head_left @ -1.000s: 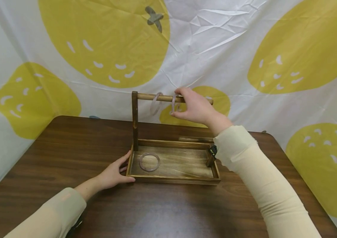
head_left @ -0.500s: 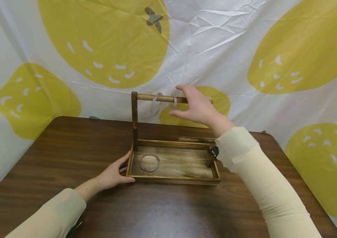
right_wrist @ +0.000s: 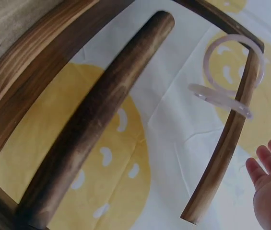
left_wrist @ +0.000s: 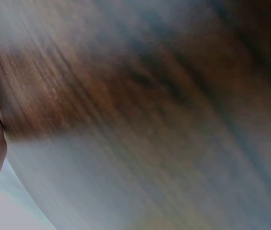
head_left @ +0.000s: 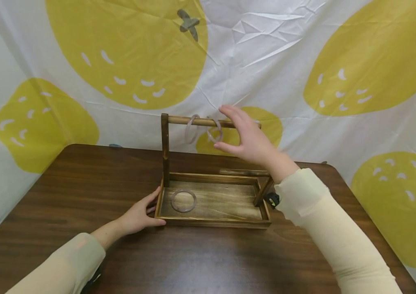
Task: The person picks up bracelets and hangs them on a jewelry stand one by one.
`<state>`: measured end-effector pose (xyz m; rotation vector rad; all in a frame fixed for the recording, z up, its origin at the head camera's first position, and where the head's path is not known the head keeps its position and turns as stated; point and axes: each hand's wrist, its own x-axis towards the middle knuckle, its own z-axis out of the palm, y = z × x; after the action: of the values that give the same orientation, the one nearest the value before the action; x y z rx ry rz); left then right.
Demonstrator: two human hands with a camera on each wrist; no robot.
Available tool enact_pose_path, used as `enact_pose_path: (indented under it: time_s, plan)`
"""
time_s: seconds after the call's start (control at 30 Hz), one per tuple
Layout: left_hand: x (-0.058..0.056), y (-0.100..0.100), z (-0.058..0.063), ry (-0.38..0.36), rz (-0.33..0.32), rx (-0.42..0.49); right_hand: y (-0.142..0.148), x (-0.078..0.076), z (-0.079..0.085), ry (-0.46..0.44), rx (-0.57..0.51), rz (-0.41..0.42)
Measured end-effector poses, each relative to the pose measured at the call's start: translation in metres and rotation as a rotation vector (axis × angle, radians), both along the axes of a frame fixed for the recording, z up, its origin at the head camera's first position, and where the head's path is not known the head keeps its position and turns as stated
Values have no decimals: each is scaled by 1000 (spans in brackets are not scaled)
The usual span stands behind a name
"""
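Note:
A wooden bangle stand (head_left: 165, 151) with a tray base stands on the table. My left hand (head_left: 139, 214) holds the tray's left end, thumb at the front corner and fingers along the side. Two pale lilac bangles, a left bangle (head_left: 186, 130) and a right bangle (head_left: 221, 132), hang on the upper bar (head_left: 176, 119). Beside the right one, my right hand (head_left: 253, 141) is spread with thumb and fingers apart, holding nothing. In the right wrist view, the nearer bangle (right_wrist: 221, 99) hangs tilted, apart from the fingertips (right_wrist: 254, 167). A third bangle (head_left: 184, 211) lies flat inside the tray at left.
A lower bar (head_left: 242, 172) extends left from a short post (head_left: 263, 192) at the tray's right end. The upper bar's right end is free, behind my right hand. A lemon-print cloth (head_left: 127, 53) hangs behind the dark wooden table (head_left: 200, 261).
My right hand has let go of the right bangle and drawn back slightly to the right. That bangle now hangs turned on the bar. The left hand stays in place.

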<state>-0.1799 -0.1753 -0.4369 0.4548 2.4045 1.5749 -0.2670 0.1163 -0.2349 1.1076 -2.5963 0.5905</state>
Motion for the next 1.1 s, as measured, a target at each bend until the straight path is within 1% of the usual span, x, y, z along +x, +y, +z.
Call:
enact_pose_path:
  time_s: [0.17, 0.33, 0.43, 0.63, 0.83, 1.1]
  plan:
    - [-1, 0, -1, 7, -5, -1, 3, 9, -6, 47, -9, 56]
    - [-2, -1, -3, 9, -6, 3, 4, 16, -14, 70, 17, 103]
    - [-2, -1, -4, 6, -7, 6, 4, 20, -18, 62, 33, 129]
    - [-2, -1, -4, 4, -8, 7, 6, 24, -27, 16, 75, 183]
    - [-3, -2, -5, -2, -15, 12, 5, 26, -36, 18, 118, 231]
    - [-3, -2, -5, -6, -17, 9, -3, 32, -46, 8, 179, 254]
